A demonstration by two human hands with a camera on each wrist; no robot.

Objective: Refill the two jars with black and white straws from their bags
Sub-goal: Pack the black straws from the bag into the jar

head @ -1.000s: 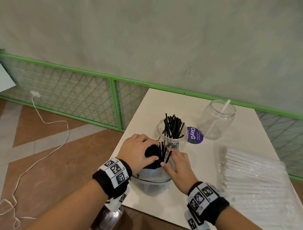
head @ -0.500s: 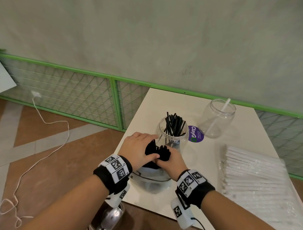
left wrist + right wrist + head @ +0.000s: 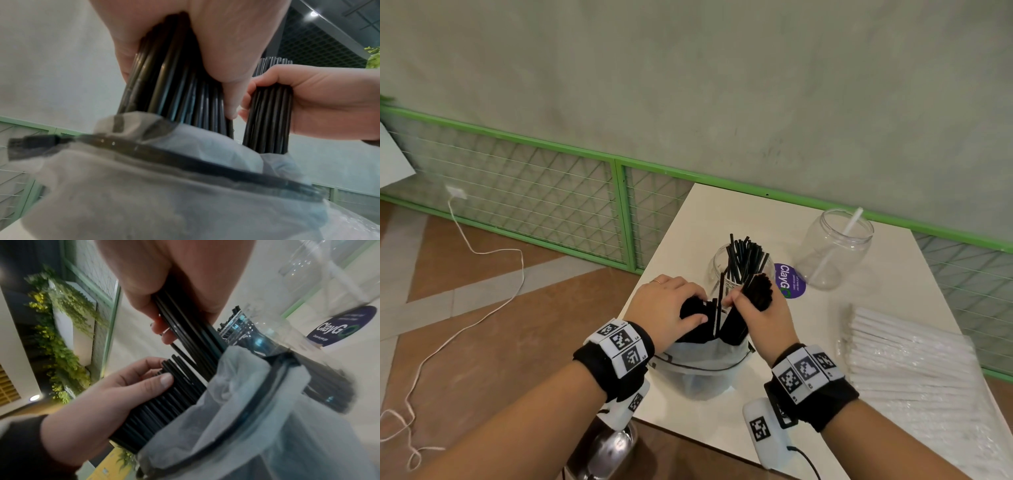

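A translucent bag (image 3: pixel 698 370) of black straws stands at the table's near left edge. My left hand (image 3: pixel 671 308) grips the straws sticking out of the bag's mouth (image 3: pixel 164 84). My right hand (image 3: pixel 760 315) grips a separate bundle of black straws (image 3: pixel 756 294), partly drawn up out of the bag (image 3: pixel 267 116). Just behind stands a clear jar (image 3: pixel 719 270) holding several black straws (image 3: pixel 743 257). A second clear jar (image 3: pixel 832 250) at the back right holds one white straw (image 3: pixel 839 246). The bag of white straws (image 3: pixel 914 370) lies flat on the right.
A purple round sticker (image 3: pixel 789 282) lies on the white table (image 3: pixel 705 222) between the jars. A green wire fence (image 3: pixel 551 205) runs behind and to the left. A white cable (image 3: pixel 469 308) trails over the floor on the left. A shiny metal thing (image 3: pixel 606 448) sits below the near table edge.
My right hand closed round a bundle of black straws and lifted it up and to the right, apart from the rest. My left hand kept its grip on the remaining straws.
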